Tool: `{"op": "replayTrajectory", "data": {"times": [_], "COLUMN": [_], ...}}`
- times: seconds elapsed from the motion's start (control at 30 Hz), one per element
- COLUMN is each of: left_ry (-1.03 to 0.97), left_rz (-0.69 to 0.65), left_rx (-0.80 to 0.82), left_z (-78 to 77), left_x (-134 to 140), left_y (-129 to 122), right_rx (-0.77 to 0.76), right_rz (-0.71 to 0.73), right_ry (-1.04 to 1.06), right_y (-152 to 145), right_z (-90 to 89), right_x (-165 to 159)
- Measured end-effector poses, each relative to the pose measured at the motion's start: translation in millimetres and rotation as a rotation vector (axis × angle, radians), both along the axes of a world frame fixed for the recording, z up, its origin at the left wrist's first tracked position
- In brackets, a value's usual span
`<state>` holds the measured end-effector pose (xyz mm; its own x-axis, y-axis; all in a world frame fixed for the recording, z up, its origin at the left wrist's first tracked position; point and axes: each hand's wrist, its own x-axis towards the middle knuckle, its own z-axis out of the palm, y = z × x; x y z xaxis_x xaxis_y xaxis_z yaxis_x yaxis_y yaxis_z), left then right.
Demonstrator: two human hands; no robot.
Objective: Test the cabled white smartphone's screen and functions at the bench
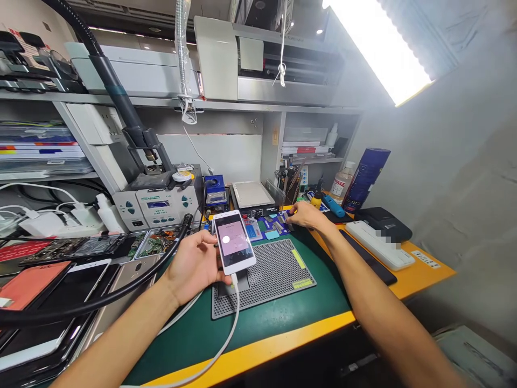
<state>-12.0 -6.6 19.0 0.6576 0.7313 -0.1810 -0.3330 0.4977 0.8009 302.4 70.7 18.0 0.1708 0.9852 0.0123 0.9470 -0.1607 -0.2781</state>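
My left hand (196,263) holds a white smartphone (234,241) up by its edges, its lit screen toward me. A white charging cable (236,307) is plugged into the phone's bottom end. Beneath the phone lies a grey perforated mat (270,275) with yellow labels, on a green work mat (258,320). My right hand (307,215) reaches to the back of the bench, over a blue printed mat (274,225) with small parts on it. Its fingers are pinched together by a small yellow and dark item, too small to make out.
Several phones (89,275) and a tray of circuit boards (157,242) lie at the left. A black hose (121,304) arcs over them from a soldering station (157,207). At the right are a white power strip (379,245), a blue cylinder (365,178) and a clear bottle (341,183).
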Motion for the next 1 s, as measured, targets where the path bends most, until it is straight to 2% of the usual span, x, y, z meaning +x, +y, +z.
{"op": "replayTrajectory", "data": {"times": [0.13, 0.33, 0.53, 1.0], "left_ry": [0.004, 0.010, 0.025, 0.017], "left_rz": [0.000, 0.004, 0.007, -0.006], "left_rx": [0.003, 0.002, -0.002, 0.014], "left_z": [-0.1, -1.6, -1.3, -2.5], "left_x": [0.2, -0.3, -0.3, -0.8], "left_y": [-0.7, -1.1, -1.4, -1.5], "right_rx": [-0.073, -0.090, -0.048, 0.101], "right_rz": [0.037, 0.021, -0.003, -0.044], "right_ry": [-0.079, -0.149, -0.169, -0.109], "right_y": [-1.8, -4.1, -9.1, 3.9], "right_z": [-0.8, 2.2, 3.7, -16.9], "right_x": [-5.6, -13.5, -19.3, -16.4]}}
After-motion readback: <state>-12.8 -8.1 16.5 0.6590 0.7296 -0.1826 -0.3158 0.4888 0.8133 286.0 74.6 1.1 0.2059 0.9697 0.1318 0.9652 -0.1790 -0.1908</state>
